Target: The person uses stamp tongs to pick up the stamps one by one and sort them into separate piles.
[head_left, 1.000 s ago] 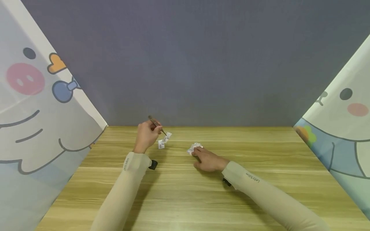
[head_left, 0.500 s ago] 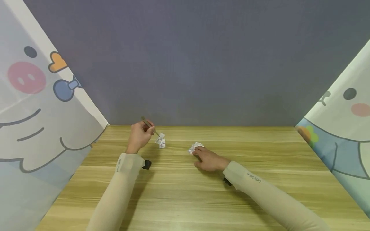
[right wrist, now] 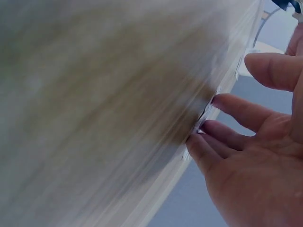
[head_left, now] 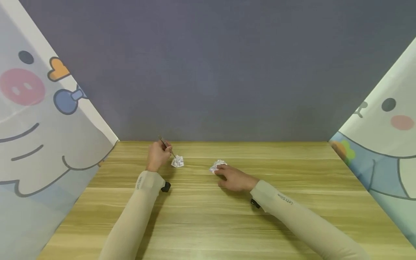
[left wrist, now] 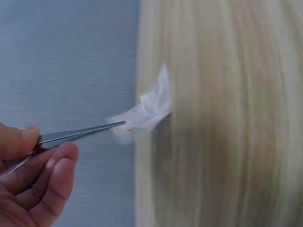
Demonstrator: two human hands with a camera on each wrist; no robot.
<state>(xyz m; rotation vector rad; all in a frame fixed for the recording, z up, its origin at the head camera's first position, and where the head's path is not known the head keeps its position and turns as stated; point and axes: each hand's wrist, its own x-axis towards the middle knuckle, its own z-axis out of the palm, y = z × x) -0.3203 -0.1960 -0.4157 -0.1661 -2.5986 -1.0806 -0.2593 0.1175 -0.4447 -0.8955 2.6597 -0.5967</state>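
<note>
My left hand (head_left: 158, 155) pinches metal tweezers (left wrist: 80, 133) between thumb and fingers. At their tips is a small white slip of paper with faint printing (left wrist: 142, 118), blurred in the left wrist view. In the head view, the slip overlaps another one in a small cluster of slips (head_left: 177, 162) at the table's back left; whether they touch is unclear. Right of that, a small pile of similar slips (head_left: 217, 166) lies under the fingertips of my right hand (head_left: 234, 177). In the right wrist view, that hand's fingers (right wrist: 244, 111) extend loosely, the thumb apart.
A wood-grain table (head_left: 208, 224) spreads under both arms. Its back edge meets a grey-blue wall (head_left: 208, 72). Cartoon-printed panels stand at the left (head_left: 39, 126) and right (head_left: 390, 144). Dark wrist devices show under both sleeves.
My left hand has moved left and slightly down, bringing the tweezed slip over the one lying on the table. My right hand stays on its pile.
</note>
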